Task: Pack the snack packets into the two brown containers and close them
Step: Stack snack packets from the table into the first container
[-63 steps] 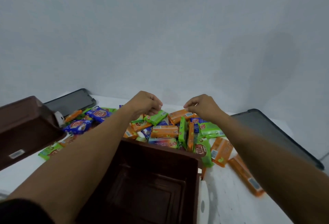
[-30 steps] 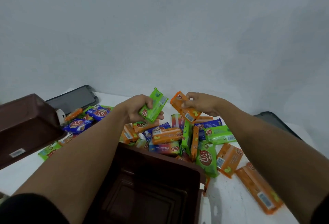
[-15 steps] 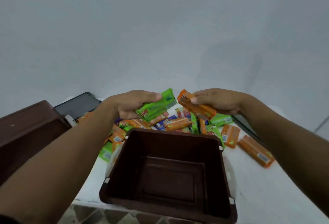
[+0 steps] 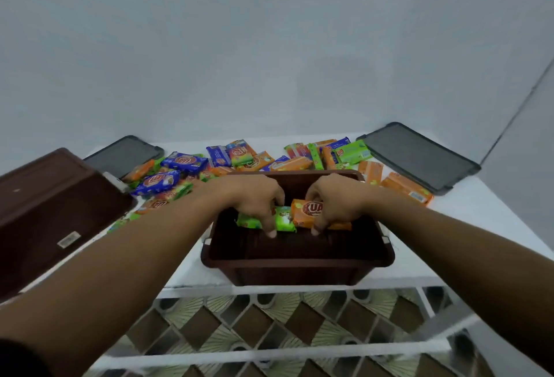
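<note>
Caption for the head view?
Left hand holds a green packet, right hand an orange packet, inside the near brown container.

Brown container (image 4: 296,259), green packet (image 4: 284,221), orange packet (image 4: 303,215) (seemingly red-printed)

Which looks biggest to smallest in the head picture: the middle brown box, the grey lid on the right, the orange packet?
1. middle brown box
2. grey lid, farther away, so its real size is unsure
3. orange packet in the right hand
</note>
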Motion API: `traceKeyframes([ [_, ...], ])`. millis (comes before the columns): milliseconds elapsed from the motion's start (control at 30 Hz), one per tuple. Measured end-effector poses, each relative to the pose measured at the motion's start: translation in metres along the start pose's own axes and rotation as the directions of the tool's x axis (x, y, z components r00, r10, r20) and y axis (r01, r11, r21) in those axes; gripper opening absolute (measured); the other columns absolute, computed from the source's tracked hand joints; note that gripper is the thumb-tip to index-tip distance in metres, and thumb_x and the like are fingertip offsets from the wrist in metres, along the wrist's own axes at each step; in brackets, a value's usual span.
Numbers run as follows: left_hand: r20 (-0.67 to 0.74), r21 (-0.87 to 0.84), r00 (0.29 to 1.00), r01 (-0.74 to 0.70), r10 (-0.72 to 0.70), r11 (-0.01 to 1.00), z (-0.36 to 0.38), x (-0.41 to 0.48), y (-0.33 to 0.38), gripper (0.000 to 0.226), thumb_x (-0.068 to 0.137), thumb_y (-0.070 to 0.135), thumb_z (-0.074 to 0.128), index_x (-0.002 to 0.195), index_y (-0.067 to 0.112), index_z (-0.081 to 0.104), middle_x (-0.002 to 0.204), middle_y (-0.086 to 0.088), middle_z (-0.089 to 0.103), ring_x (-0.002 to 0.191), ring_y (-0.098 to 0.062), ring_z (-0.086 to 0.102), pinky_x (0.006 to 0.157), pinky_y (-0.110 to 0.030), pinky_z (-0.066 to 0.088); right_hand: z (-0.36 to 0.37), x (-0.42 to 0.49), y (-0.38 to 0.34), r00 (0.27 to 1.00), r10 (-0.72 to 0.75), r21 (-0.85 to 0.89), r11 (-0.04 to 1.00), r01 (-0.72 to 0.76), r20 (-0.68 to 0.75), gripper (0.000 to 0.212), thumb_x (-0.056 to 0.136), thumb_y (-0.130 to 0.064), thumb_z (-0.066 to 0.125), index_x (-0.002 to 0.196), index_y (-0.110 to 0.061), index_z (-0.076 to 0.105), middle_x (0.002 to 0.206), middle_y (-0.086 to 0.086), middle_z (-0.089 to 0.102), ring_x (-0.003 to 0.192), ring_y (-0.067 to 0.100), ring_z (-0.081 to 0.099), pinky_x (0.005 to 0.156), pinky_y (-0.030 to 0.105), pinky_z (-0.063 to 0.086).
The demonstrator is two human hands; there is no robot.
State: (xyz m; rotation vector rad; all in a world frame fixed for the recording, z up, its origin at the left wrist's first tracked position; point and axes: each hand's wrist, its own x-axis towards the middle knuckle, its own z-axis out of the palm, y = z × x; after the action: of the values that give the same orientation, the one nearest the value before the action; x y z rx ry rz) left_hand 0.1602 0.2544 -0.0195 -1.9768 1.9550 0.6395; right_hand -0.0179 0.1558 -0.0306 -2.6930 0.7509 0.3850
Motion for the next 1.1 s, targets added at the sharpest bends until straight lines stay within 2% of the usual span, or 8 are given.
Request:
traceKeyframes([
  [133, -0.011, 0.038, 0.992, 0.126, -0.126, 0.991, 0.018, 0.021, 0.008, 0.078, 0.072, 0.049, 0.086, 0.137, 0.019, 0.055, 0.119, -0.002, 0.064, 0.102, -0.022, 0.060, 0.084, -0.037, 0.054, 0.018, 0.013, -0.002, 0.998, 0.063, -0.082, 0.995, -0.065, -0.025, 0.059, 0.066, -0.039, 0.091, 0.113, -0.015, 0.065, 0.102, 0.003, 0.068, 0.089, 0.021, 0.065, 0.078, 0.036, 0.057],
  [267, -0.046, 0.074, 0.980, 0.199, -0.196, 0.977, 0.028, 0.029, 0.017, 0.073, 0.074, 0.042, 0.087, 0.134, 0.016, 0.057, 0.120, -0.005, 0.064, 0.100, -0.024, 0.062, 0.075, -0.035, 0.050, 0.030, 0.023, -0.002, 0.998, 0.060, -0.216, 0.974, -0.064, -0.023, 0.061, 0.067, -0.036, 0.091, 0.115, -0.013, 0.062, 0.106, 0.006, 0.068, 0.090, 0.024, 0.065, 0.078, 0.039, 0.059],
  [500, -0.029, 0.185, 0.985, 0.171, -0.168, 0.968, 0.045, 0.040, 0.022, 0.074, 0.073, 0.042, 0.088, 0.135, 0.016, 0.057, 0.122, -0.006, 0.063, 0.105, -0.026, 0.064, 0.086, -0.042, 0.058, 0.045, 0.028, -0.005, 0.997, 0.042, -0.272, 0.962, -0.025, 0.057, 0.062, 0.070, -0.025, 0.090, 0.123, -0.012, 0.060, 0.114, 0.009, 0.064, 0.100, 0.027, 0.064, 0.079, 0.040, 0.057],
  [700, -0.041, 0.234, 0.992, 0.124, -0.118, 0.964, 0.049, 0.041, 0.016, 0.084, 0.073, 0.043, 0.087, 0.144, 0.017, 0.049, 0.131, -0.009, 0.057, 0.114, -0.029, 0.060, 0.080, -0.038, 0.050, 0.047, 0.031, 0.001, 0.999, 0.013, -0.224, 0.975, -0.005, 0.032, 0.072, 0.067, -0.023, 0.091, 0.130, -0.011, 0.060, 0.127, 0.010, 0.057, 0.107, 0.030, 0.062, 0.086, 0.043, 0.057],
  [833, -0.090, 0.207, 0.992, 0.107, -0.090, 0.973, 0.049, 0.036, 0.010, 0.090, 0.075, 0.039, 0.086, 0.149, 0.016, 0.040, 0.140, -0.009, 0.052, 0.121, -0.030, 0.056, 0.090, -0.041, 0.052, 0.041, 0.029, 0.003, 1.000, -0.004, -0.195, 0.981, 0.006, 0.013, 0.071, 0.066, -0.023, 0.092, 0.128, -0.013, 0.060, 0.124, 0.008, 0.055, 0.105, 0.027, 0.060, 0.080, 0.038, 0.056],
  [900, -0.095, 0.222, 0.992, 0.100, -0.080, 0.970, 0.047, 0.035, 0.008, 0.077, 0.078, 0.038, 0.084, 0.143, 0.018, 0.048, 0.135, -0.006, 0.055, 0.117, -0.027, 0.058, 0.091, -0.040, 0.054, 0.041, 0.029, 0.003, 1.000, -0.015, -0.198, 0.980, 0.017, 0.011, 0.060, 0.066, -0.019, 0.092, 0.118, -0.013, 0.062, 0.118, 0.008, 0.056, 0.100, 0.027, 0.061, 0.074, 0.037, 0.054],
  [1000, -0.010, 0.216, 0.998, 0.068, -0.068, 0.974, 0.042, 0.031, 0.008, 0.040, 0.088, 0.033, 0.075, 0.123, 0.018, 0.062, 0.110, -0.002, 0.062, 0.096, -0.020, 0.060, 0.082, -0.036, 0.055, 0.041, 0.030, 0.002, 1.000, -0.011, -0.182, 0.983, 0.016, 0.029, 0.039, 0.068, -0.014, 0.090, 0.093, -0.014, 0.059, 0.100, 0.008, 0.062, 0.084, 0.025, 0.062, 0.062, 0.033, 0.049],
  [1100, 0.025, 0.178, 0.999, 0.043, -0.048, 0.983, 0.039, 0.029, 0.008, 0.011, 0.095, 0.024, 0.068, 0.105, 0.020, 0.065, 0.100, 0.000, 0.061, 0.091, -0.020, 0.061, 0.082, -0.037, 0.055, 0.042, 0.032, 0.002, 1.000, -0.011, -0.170, 0.985, 0.013, 0.016, 0.035, 0.073, -0.009, 0.086, 0.083, -0.015, 0.053, 0.089, 0.006, 0.060, 0.080, 0.025, 0.062, 0.063, 0.034, 0.049],
])
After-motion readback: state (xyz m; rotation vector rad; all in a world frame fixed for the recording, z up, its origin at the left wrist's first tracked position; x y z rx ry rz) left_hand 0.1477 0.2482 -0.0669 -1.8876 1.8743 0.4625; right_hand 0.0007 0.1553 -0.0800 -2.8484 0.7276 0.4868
